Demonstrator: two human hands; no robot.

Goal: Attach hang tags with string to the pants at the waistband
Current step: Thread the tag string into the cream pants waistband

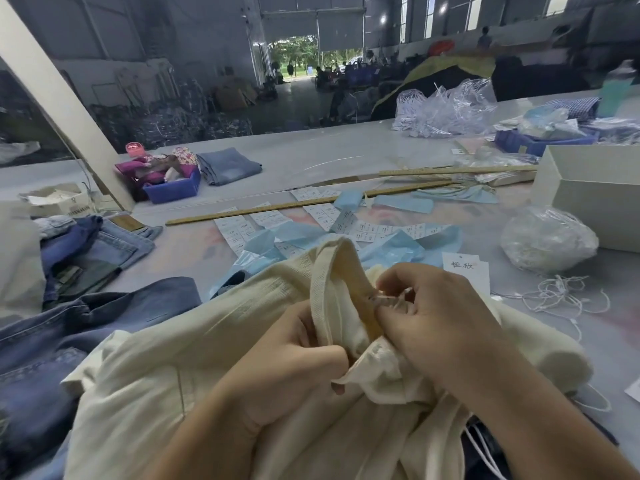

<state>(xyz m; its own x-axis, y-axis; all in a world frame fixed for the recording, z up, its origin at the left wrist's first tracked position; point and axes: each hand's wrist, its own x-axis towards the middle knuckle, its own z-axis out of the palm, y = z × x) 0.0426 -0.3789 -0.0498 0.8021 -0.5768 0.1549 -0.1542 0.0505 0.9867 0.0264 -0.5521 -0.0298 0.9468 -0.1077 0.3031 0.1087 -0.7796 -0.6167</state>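
Cream pants point(180, 341) lie bunched on the table in front of me, waistband point(329, 282) lifted toward the middle. My left hand point(291, 362) grips a fold of the cream fabric just below the waistband. My right hand point(429, 317) pinches a small clear plastic piece point(388, 297) against the waistband; whether string runs through it is hidden by my fingers. A white hang tag point(465, 271) with printed characters lies on the table just beyond my right hand. Loose white strings point(561, 292) lie tangled to the right.
Blue jeans point(45, 341) are heaped at the left, more folded denim point(97, 244) behind them. Label sheets point(242, 230), light blue paper scraps point(298, 233) and wooden rulers point(277, 207) lie across the middle. A clear plastic bag point(547, 240) and a white box point(588, 192) stand at right. A blue bin point(173, 190) sits far left.
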